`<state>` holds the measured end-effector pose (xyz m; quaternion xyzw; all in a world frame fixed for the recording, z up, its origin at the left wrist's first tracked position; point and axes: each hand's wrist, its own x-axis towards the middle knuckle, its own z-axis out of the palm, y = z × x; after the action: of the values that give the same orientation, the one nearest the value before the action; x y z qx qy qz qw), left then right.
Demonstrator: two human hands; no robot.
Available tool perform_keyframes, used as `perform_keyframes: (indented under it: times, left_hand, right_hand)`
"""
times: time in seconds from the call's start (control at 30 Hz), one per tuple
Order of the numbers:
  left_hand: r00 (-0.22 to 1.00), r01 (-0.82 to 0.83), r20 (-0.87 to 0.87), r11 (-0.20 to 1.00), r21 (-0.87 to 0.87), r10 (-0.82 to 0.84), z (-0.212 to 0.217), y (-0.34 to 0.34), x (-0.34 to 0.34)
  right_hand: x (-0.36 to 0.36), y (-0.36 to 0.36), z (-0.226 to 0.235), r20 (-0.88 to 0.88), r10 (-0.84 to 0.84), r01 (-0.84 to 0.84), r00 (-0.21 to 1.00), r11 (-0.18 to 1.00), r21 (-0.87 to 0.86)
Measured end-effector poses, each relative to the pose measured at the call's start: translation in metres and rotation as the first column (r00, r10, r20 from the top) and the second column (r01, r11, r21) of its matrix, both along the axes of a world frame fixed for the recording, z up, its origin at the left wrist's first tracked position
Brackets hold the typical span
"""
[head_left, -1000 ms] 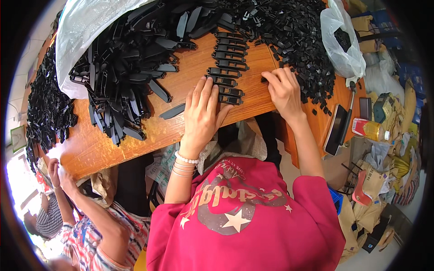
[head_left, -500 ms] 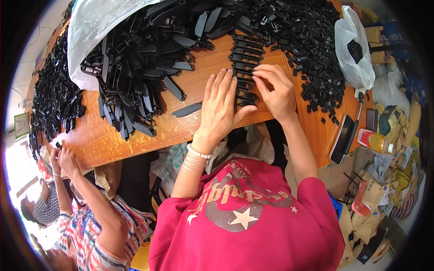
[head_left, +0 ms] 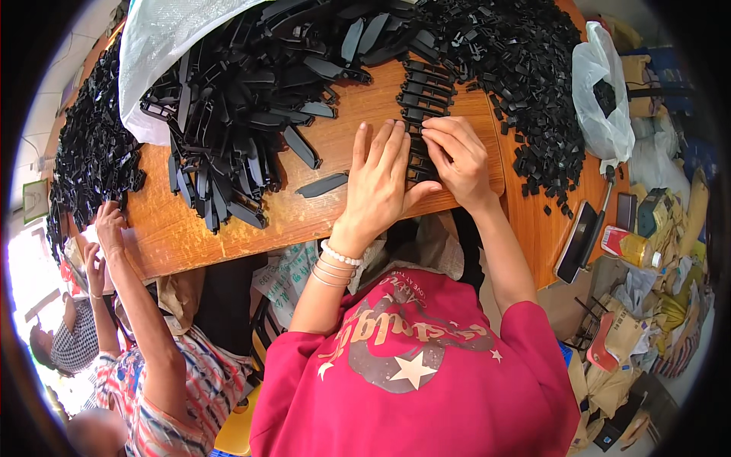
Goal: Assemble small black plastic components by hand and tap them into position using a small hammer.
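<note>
A column of black plastic parts (head_left: 421, 95) lies in a neat row on the wooden table (head_left: 228, 236). My left hand (head_left: 378, 183) rests flat beside the near end of that row, fingers spread and pressing on the wood. My right hand (head_left: 455, 160) is curled over the row's near end, fingertips pinching one of the black parts. A single long black strip (head_left: 322, 184) lies loose just left of my left hand.
A big heap of long black strips (head_left: 244, 99) spills from a clear plastic bag (head_left: 164, 53) at the left. Small black clips (head_left: 533, 84) pile at the right, near a white bag (head_left: 605, 99) and a phone (head_left: 576, 242). Another person's arm (head_left: 126, 266) reaches the table's left edge.
Both hands have drawn together at the near end of the row; my right hand came left from the clip pile onto the row, and the view shifted down and right.
</note>
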<state>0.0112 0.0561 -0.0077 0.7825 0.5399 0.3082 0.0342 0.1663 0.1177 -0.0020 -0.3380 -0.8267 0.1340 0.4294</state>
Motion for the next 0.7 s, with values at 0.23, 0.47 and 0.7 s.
perform_keyframes:
  times: [0.23,0.47,0.7]
  left_hand:
    - [1.000,-0.003,0.008,1.000,0.009,0.003,-0.0012,0.0005,0.0005]
    - [1.000,-0.004,-0.002,1.000,0.019,0.004,-0.0017,0.0006,0.0003]
    - [1.000,-0.009,0.000,1.000,0.017,0.009,-0.0023,0.0001,-0.0001]
  right_hand:
    - [0.0008,0.0010,-0.0031,0.007,-0.022,0.022,1.000,1.000,-0.013]
    - [0.0010,-0.0023,-0.0035,0.003,-0.025,0.025,1.000,1.000,-0.005]
    - [0.0021,-0.0003,-0.0024,0.024,-0.038,0.038,0.999,0.999,0.006]
